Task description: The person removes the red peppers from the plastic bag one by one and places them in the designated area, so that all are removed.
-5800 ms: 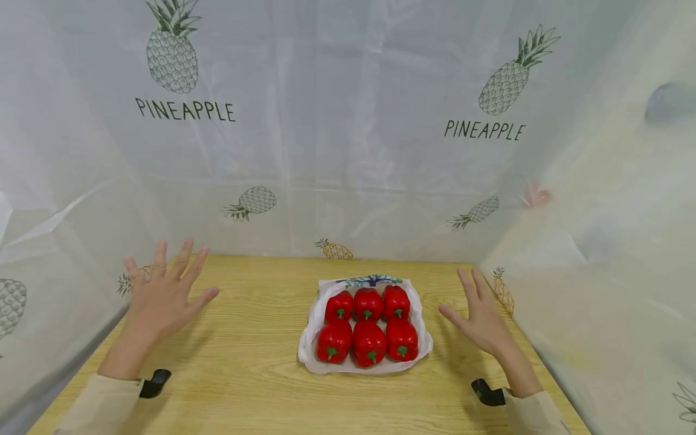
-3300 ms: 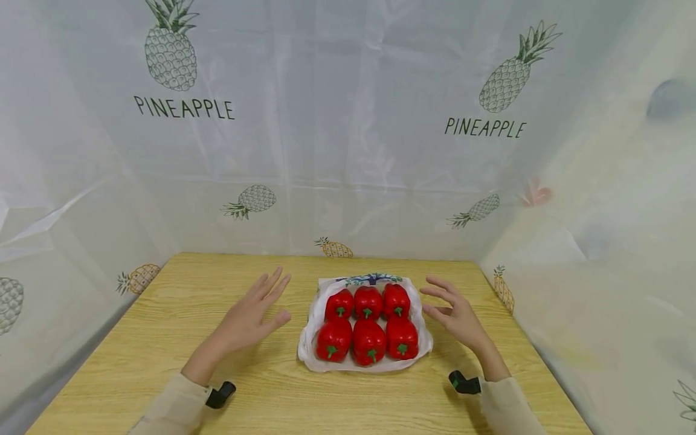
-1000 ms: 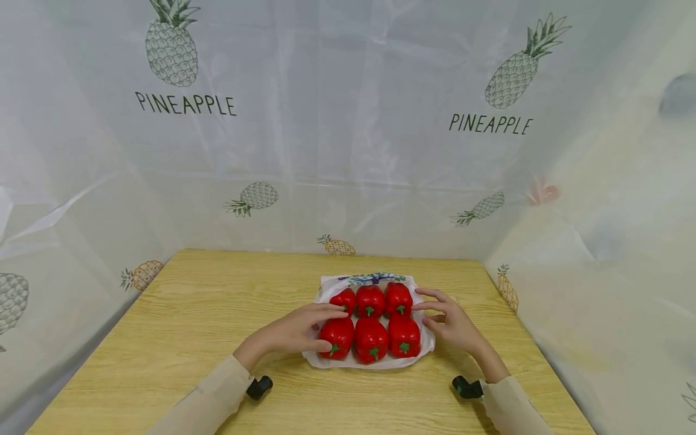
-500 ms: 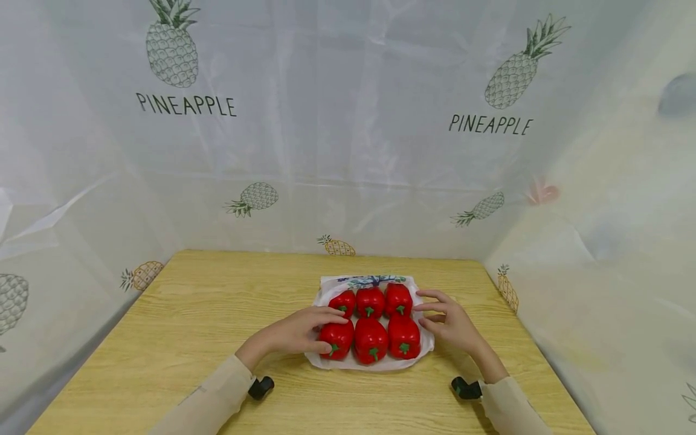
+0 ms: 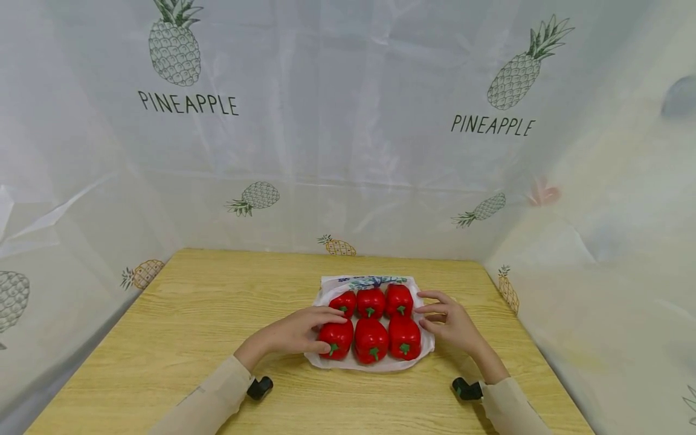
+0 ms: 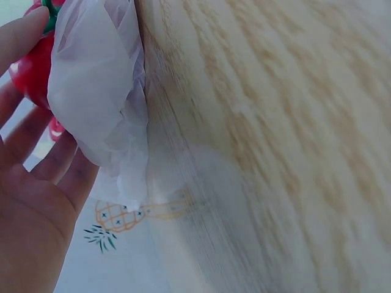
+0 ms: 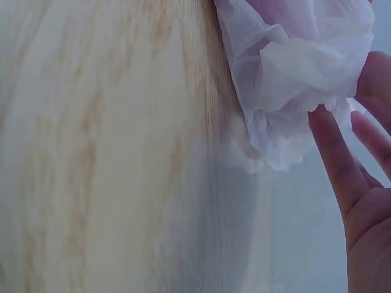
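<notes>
My left fingers [image 5: 333, 318] hold the red pepper [image 5: 338, 337] at the near left corner of the white bag [image 5: 394, 365], and my right fingers [image 5: 434, 307] are loose by its right side, so I think I'm at the grabbing bit and next need a snug, gentle grip. Five more red peppers [image 5: 371, 340] sit inside the bag, on the desk [image 5: 234, 290]. Some left fingertips hide behind the bag, and the right wrist view shows just a pinkish blur through it.
</notes>
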### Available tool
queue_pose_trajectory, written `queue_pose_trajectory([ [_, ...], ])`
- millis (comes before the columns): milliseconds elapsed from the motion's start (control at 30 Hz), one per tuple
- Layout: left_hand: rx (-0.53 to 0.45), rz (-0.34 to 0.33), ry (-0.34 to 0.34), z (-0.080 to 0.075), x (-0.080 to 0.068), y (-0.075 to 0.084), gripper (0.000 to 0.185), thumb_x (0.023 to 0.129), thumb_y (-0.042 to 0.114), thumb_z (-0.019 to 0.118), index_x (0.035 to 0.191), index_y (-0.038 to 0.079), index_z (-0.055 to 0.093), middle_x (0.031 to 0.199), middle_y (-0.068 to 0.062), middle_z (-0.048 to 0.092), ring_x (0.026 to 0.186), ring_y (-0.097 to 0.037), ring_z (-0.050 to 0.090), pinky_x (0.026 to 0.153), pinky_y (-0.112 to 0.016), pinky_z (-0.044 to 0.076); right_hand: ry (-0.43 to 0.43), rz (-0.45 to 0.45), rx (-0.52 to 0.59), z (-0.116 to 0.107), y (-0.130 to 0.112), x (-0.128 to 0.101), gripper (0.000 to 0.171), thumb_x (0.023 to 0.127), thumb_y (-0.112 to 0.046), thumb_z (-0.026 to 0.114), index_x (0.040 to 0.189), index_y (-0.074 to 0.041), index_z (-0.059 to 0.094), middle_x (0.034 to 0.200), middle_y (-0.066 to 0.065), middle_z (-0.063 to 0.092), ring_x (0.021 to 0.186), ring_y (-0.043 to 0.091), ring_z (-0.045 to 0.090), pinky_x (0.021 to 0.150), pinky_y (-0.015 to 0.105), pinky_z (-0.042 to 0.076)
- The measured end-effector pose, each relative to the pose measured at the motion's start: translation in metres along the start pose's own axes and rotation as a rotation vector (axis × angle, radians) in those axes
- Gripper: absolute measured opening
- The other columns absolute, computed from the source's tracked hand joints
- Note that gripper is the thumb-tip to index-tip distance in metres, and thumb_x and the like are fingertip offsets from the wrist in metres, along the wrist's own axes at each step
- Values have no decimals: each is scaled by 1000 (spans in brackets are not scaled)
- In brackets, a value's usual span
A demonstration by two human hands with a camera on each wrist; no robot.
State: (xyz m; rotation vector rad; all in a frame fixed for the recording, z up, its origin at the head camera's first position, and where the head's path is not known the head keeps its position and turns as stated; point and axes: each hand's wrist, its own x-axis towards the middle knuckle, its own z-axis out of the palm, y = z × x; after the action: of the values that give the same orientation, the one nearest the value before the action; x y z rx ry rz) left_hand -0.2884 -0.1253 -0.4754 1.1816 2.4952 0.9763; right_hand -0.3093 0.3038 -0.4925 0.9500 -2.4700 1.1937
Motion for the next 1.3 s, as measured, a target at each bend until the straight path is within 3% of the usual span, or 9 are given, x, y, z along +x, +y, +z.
queue_pose_trajectory([
  [400,4,-28,-2,0,-1,1,59,99,28,78,154,28,58,162,9,46,151,-22,41,119,-47,44,-41,35,33,-3,2,-1,24,86,0,87,110,-5,83,145,21,59,123,50,61,86,45,64],
  [1100,6,-5,10,0,0,0,56,99,29,77,152,27,59,160,5,49,149,-26,43,117,-50,46,-63,62,46,-6,5,-1,25,87,-2,87,111,-7,83,147,21,58,126,49,61,88,45,64],
  [1300,-5,-13,10,1,0,0,56,99,28,77,152,27,59,160,4,49,148,-25,44,116,-48,47,-55,54,21,-7,3,0,25,88,-3,86,112,-10,83,149,20,59,122,41,65,86,44,64],
])
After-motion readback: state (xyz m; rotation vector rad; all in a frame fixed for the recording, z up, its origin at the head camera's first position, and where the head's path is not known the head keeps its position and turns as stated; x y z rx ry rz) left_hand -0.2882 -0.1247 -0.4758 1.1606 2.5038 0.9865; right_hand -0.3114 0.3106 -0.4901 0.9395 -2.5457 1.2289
